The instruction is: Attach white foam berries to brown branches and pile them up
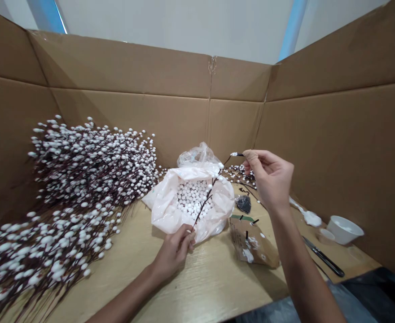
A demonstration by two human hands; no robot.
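Observation:
My left hand [176,247] pinches the lower end of a thin dark twig [202,207], which slants up to the right and bears a few white balls. Up at the right, my right hand [268,172] pinches a small black stick [239,154] with white stuff on its tip, and this tip meets the twig's upper end. Behind the twig lies an open pale plastic bag [162,204] full of small white balls [192,197]. Below my right hand rests a brown cardboard piece [263,249] with short black sticks and white smears on it.
Bundles of white-berried twigs [96,166] fill the left side. At the right are a white bowl [345,229], a white-coated spoon-like tool [312,218] and a black-handled cutter [323,256]. A small dark packet [243,204] lies beside the bag. Cardboard walls [133,67] surround the table.

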